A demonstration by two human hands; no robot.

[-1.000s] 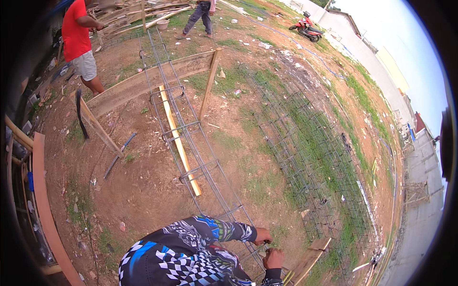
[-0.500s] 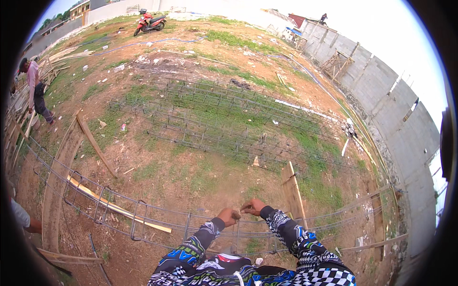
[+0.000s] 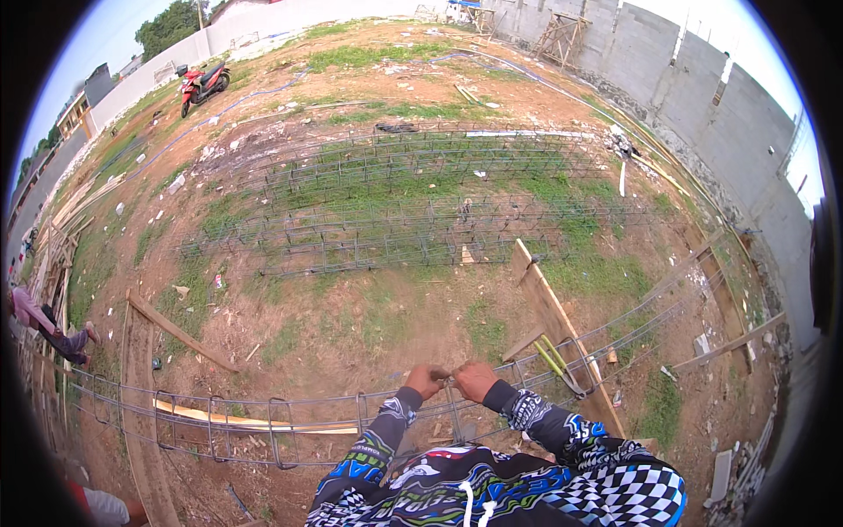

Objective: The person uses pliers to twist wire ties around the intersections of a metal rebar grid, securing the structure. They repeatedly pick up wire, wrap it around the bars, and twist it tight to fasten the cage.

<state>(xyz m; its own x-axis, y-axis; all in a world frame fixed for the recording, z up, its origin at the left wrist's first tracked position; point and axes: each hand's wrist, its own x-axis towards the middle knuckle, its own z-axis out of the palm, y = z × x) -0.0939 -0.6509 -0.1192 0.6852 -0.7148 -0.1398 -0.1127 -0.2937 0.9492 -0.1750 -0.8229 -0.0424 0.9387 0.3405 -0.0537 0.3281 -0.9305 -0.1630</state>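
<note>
A long steel rebar cage (image 3: pixel 275 432) with square stirrups runs crosswise in front of me, raised off the ground. Over its top bars, my left hand (image 3: pixel 427 381) and my right hand (image 3: pixel 475 380) meet beside one stirrup. Both have their fingers pinched, the tips almost touching. Whatever is between them is too small to make out. Just right of my right hand, a pair of pincers or cutters with yellow-green handles (image 3: pixel 551 353) rests at the cage, against an upright wooden board (image 3: pixel 571 329).
More rebar cages (image 3: pixel 386 241) lie on the grass ahead. Planks (image 3: pixel 180 331) brace the cage's left part; a pale wood strip (image 3: pixel 255 423) lies by it. A person (image 3: pixel 48 325) bends at far left, another's arm (image 3: pixel 134 512) shows lower left. A grey block wall (image 3: pixel 632 57) borders the right.
My view has swung to the right, bringing the yellow-green handles into plain sight. My hands have come closer together at the stirrup. The person at left now bends lower.
</note>
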